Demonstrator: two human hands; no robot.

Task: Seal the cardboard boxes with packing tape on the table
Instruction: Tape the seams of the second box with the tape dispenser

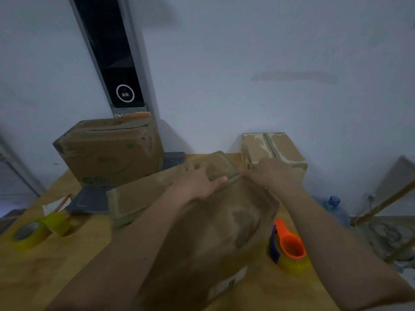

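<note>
The far end of the box (208, 232) is gripped by the left hand (197, 182) and right hand (272, 173).

Your left hand (197, 185) and right hand (272, 173) are bare, as are both forearms; no sleeves, gloves or jewellery.

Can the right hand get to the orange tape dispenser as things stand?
Probably yes. The orange tape dispenser sits uncovered on the table beside the box, under the right forearm. The right hand is gripping the box's far edge, so it must let go first.
</note>
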